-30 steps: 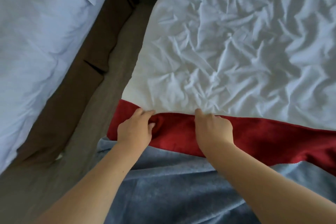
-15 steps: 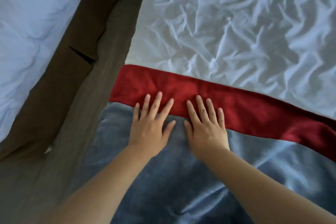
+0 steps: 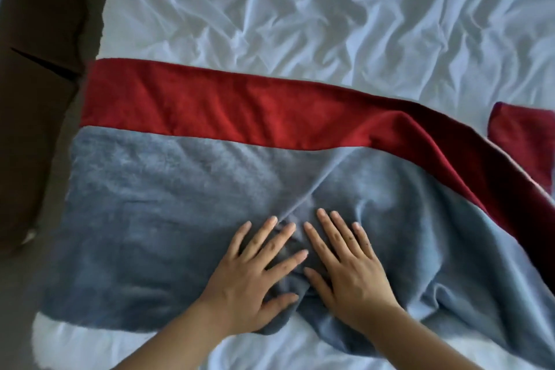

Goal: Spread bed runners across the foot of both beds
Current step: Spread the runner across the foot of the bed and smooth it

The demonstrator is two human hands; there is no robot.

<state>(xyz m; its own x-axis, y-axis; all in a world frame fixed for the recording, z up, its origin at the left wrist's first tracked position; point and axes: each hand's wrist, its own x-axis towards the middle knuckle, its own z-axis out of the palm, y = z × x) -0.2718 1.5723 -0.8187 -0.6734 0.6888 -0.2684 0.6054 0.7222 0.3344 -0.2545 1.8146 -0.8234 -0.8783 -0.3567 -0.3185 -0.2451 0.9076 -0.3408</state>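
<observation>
A bed runner [image 3: 168, 204], grey-blue with a red band [image 3: 228, 111] along its far edge, lies across the foot of a bed with a wrinkled white sheet [image 3: 300, 15]. Its left half lies flat. The right half is bunched, and the red band folds over at the far right [image 3: 522, 138]. My left hand [image 3: 258, 273] and my right hand [image 3: 345, 267] rest side by side, palms down and fingers spread, on the grey part near its front edge. A crease in the cloth runs up between them. Neither hand grips anything.
A dark brown floor gap [image 3: 36, 99] runs along the bed's left side. The white sheet shows again below the runner's front edge [image 3: 90, 345].
Both hands went from pinching the red band to lying flat, then slid back toward me onto the grey part. The view moved right and nearer; the other bed left the frame.
</observation>
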